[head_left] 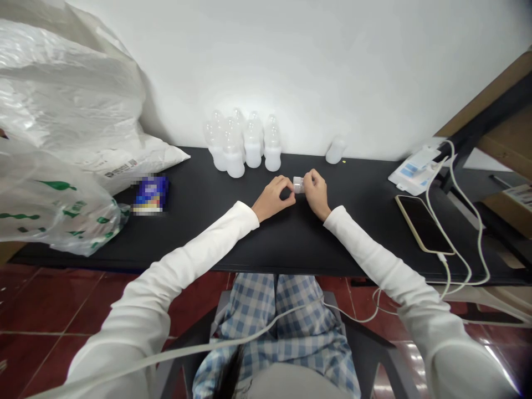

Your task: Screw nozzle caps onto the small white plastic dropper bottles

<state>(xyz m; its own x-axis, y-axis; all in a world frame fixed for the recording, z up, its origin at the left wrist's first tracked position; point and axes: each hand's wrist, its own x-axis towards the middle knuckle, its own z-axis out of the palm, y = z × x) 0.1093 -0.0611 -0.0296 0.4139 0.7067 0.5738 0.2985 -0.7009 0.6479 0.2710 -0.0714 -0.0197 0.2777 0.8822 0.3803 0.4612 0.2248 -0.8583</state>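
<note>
Both my hands meet over the middle of the black table [291,244]. My left hand [273,198] and my right hand [316,193] are both closed in a pinch on a small translucent white plastic piece [298,184], held between them just above the tabletop. Behind the hands, against the white wall, stands a cluster of several translucent white bottles [243,141]. One more small white bottle [334,150] stands apart to the right of the cluster.
Large plastic bags [62,133] fill the table's left end, with a blue packet [150,194] beside them. A phone [423,223] on a white charging cable [461,221] lies at the right, near a white box [415,169]. A chair and red floor tiles show below.
</note>
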